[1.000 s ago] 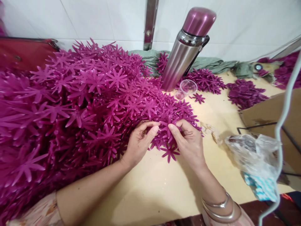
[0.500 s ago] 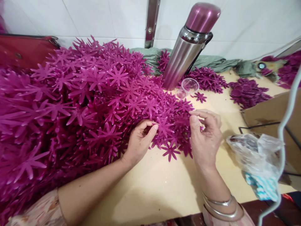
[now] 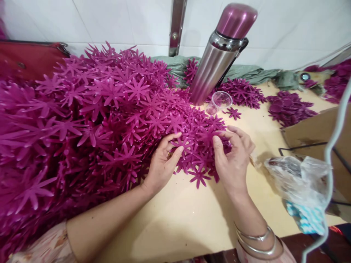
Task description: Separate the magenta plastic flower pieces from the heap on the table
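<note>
My left hand (image 3: 163, 159) is at the front edge of a big heap of magenta artificial flower pieces (image 3: 109, 120), thumb and forefinger curled round one flower piece (image 3: 184, 145) with narrow, star-like petals. The fingertips sit a little apart with its petals between them. To the right, the thumb and forefinger of my right hand (image 3: 234, 157) come together at the edge of another flower piece (image 3: 208, 136); its other fingers are bent behind. A single flower piece (image 3: 199, 177) lies flat on the table between my wrists.
A steel-and-purple thermos (image 3: 218, 62) stands behind the heap, beside a clear plastic cup (image 3: 221, 100). Smaller purple piles (image 3: 290, 106) lie at the back right. On the right are a cardboard box (image 3: 315, 135), a plastic bag (image 3: 298, 175) and a hanging pale cable (image 3: 336, 135). A red bag (image 3: 33, 60) sits back left.
My right hand has moved left, closer to my left hand. My left thumb and forefinger have parted slightly, and the flower piece at them has shifted left into the hand.
</note>
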`<state>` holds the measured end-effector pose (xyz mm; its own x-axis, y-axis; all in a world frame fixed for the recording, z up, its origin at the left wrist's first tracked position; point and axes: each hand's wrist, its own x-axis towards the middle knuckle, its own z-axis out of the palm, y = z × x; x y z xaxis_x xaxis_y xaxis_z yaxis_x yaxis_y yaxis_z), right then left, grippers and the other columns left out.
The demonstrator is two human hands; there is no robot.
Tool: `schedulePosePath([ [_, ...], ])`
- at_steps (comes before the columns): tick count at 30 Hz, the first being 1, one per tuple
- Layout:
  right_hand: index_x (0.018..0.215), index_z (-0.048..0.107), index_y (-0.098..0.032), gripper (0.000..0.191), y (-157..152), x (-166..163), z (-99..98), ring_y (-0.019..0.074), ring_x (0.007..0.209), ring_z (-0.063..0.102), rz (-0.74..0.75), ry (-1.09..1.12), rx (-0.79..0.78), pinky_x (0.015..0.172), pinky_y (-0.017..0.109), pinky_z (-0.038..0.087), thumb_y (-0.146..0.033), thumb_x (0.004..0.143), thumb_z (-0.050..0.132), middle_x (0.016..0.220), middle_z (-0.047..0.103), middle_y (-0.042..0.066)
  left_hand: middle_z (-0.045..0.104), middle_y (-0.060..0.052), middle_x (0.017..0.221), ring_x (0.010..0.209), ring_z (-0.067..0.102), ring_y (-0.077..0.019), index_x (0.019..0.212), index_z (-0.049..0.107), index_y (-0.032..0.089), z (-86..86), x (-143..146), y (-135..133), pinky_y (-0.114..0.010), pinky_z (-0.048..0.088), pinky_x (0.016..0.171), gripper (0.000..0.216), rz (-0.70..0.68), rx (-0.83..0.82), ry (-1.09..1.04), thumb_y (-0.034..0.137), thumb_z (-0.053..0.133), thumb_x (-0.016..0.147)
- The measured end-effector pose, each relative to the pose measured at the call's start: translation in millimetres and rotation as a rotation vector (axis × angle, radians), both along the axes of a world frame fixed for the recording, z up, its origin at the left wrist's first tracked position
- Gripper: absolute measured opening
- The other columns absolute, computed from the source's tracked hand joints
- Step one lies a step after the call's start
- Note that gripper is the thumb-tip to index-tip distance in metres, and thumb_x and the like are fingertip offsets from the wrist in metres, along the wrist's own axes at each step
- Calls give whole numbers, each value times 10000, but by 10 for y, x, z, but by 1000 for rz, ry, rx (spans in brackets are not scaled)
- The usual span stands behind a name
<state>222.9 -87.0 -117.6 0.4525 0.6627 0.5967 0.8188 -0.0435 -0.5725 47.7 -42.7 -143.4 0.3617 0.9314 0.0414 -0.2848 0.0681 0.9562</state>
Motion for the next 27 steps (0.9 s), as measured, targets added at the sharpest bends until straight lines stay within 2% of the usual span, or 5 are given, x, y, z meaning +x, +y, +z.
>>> schedulePosePath([
  [4, 1299, 626, -228, 423, -2, -68, 12, 337, 1340, 479, 62, -75, 19, 1136, 572, 313, -397, 917, 691, 1394, 565, 146, 757, -12, 982, 846, 698, -130, 1346, 494, 239, 30, 9, -15, -259, 534, 844, 494, -9, -96, -23, 284, 718, 908],
  [10, 1048, 743, -275, 154, -2, -186, 22, 293, 1198, 582, 391, 131, -89, 1095, 539, 389, -350, 917, 710, 1198, 706, 83, 683, 43, 803, 637, 586, -78, 1134, 607, 218, 51, 1, -12, -184, 455, 609, 364, -58, -100, 12, 297, 795, 832],
  [16, 927, 691, -237, 91, -4, -185, 2, 212, 955, 660, 527, 656, -162, 901, 386, 507, -328, 931, 686, 998, 717, 40, 719, 0, 942, 835, 672, -114, 1128, 613, 211, 30, 13, 6, -227, 521, 790, 364, -57, -61, -25, 239, 798, 815],
  [24, 908, 613, -227, 182, -13, -201, -36, 154, 734, 534, 533, 620, -221, 700, 297, 442, -389, 989, 599, 821, 593, -11, 723, -8, 949, 844, 668, -115, 1031, 660, 195, 21, 9, 7, -235, 525, 802, 228, -91, -15, -2, 238, 771, 837],
  [27, 969, 615, -231, 158, -15, -219, -53, 162, 760, 559, 538, 574, -223, 717, 306, 465, -379, 1004, 574, 860, 610, 0, 707, 6, 879, 782, 640, -107, 963, 673, 190, 22, 6, 4, -229, 515, 762, 155, -88, -13, 41, 265, 755, 855],
])
